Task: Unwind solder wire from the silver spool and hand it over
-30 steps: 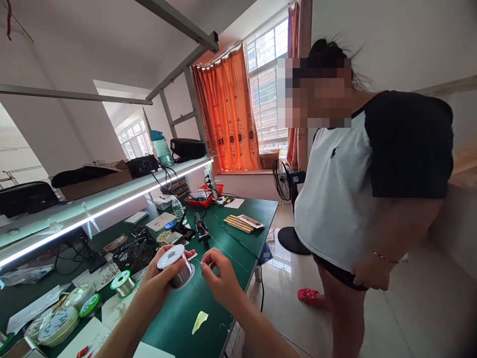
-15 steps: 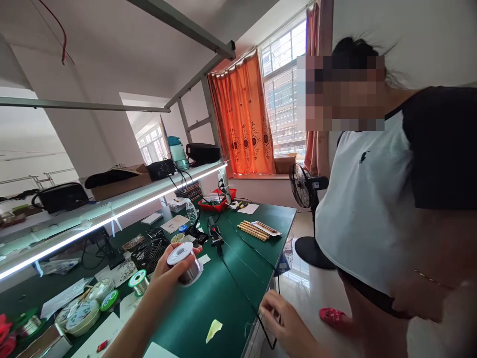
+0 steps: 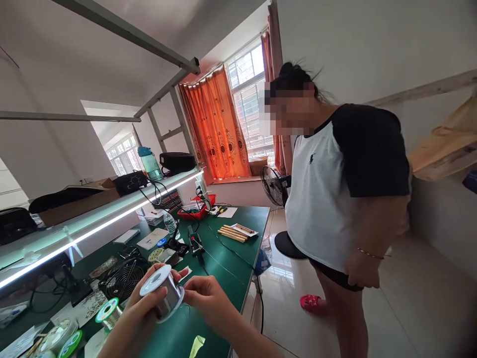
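Observation:
My left hand [image 3: 143,298] is wrapped round a white spool of solder wire [image 3: 166,298], silver in colour, held tilted above the green tabletop [image 3: 219,271]. At the spool's right rim, my right hand [image 3: 208,301] has its thumb and forefinger pinched together. What lies between those fingertips is too small to make out. Left of my left hand stands another wire spool with a green rim [image 3: 108,313]. Beyond my hands lies a black tool with a cord [image 3: 194,243].
Gold-coloured sticks [image 3: 234,232] lie near the table's right edge. A black wire-guarded fan [image 3: 124,273] and a plastic bottle [image 3: 171,226] stand under the lit shelf [image 3: 122,211]. A red tray [image 3: 194,211] is at the back. A person [image 3: 320,189] stands to the right, beside the table.
My right hand has moved from beside the table edge up to the spool's rim. My left hand still holds the spool. The view has turned right.

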The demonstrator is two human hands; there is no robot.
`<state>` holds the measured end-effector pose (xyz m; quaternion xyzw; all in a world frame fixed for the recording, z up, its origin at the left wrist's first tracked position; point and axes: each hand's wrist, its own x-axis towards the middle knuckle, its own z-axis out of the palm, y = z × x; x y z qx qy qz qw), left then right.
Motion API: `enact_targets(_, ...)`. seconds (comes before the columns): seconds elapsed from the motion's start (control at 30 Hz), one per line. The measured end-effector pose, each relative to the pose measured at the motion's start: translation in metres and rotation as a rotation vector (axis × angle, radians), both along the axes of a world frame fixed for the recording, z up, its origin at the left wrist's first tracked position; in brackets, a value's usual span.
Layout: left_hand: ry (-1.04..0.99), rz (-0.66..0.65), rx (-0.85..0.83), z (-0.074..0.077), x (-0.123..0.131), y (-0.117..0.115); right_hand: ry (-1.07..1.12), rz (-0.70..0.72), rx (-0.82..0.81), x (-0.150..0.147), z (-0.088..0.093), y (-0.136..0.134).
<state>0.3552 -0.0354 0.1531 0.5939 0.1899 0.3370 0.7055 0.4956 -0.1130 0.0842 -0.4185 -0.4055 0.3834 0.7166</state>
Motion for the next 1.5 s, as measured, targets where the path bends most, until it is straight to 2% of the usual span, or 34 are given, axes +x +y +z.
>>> enact_targets(0.13,-0.018,0.006,0.020,-0.001,0.001,0.001,-0.003,-0.066,-0.038,-0.003,-0.013,0.013)
enact_targets(0.27,-0.010,0.007,0.032,0.001,0.007,0.003,-0.102,0.128,-0.183,0.001,-0.030,0.009)
enact_targets(0.37,0.011,0.041,0.056,0.003,0.009,0.007,-0.165,0.273,-0.271,0.008,-0.046,-0.011)
enact_targets(0.43,0.033,0.072,0.064,0.004,0.008,0.012,-0.166,0.314,-0.296,0.017,-0.059,-0.029)
enact_targets(0.53,0.062,0.108,0.065,0.006,0.004,0.021,-0.044,0.234,-0.281,0.038,-0.081,-0.056)
enact_targets(0.63,0.078,0.118,0.066,0.007,0.001,0.027,-0.003,0.068,-0.260,0.065,-0.096,-0.079)
enact_targets(0.73,0.087,0.115,0.059,0.005,-0.001,0.028,-0.198,-0.223,-0.252,0.082,-0.088,-0.092)
enact_targets(0.8,0.094,0.096,0.053,0.002,0.000,0.025,-0.330,-0.437,-0.210,0.079,-0.071,-0.091)
enact_targets(0.87,0.104,0.057,0.044,0.000,0.001,0.019,-0.408,-0.512,-0.121,0.064,-0.048,-0.082)
enact_targets(0.93,0.106,0.017,0.035,-0.002,0.003,0.013,-0.426,-0.404,-0.037,0.043,-0.028,-0.065)
enact_targets(1.0,0.091,-0.016,0.031,-0.004,0.005,0.007,-0.345,-0.253,0.003,0.024,-0.014,-0.044)
enact_targets(1.07,0.064,-0.038,0.028,-0.005,0.006,0.002,-0.269,-0.231,0.044,0.012,-0.008,-0.024)
enact_targets(1.17,0.042,-0.052,0.024,-0.006,0.006,-0.001,-0.157,-0.212,0.090,0.003,-0.009,-0.007)
enact_targets(1.33,0.030,-0.051,0.030,-0.003,0.006,-0.002,0.057,-0.045,0.084,-0.008,-0.019,0.000)
enact_targets(1.5,0.037,-0.039,0.029,-0.003,0.010,-0.002,0.076,-0.082,0.059,-0.017,-0.027,0.009)
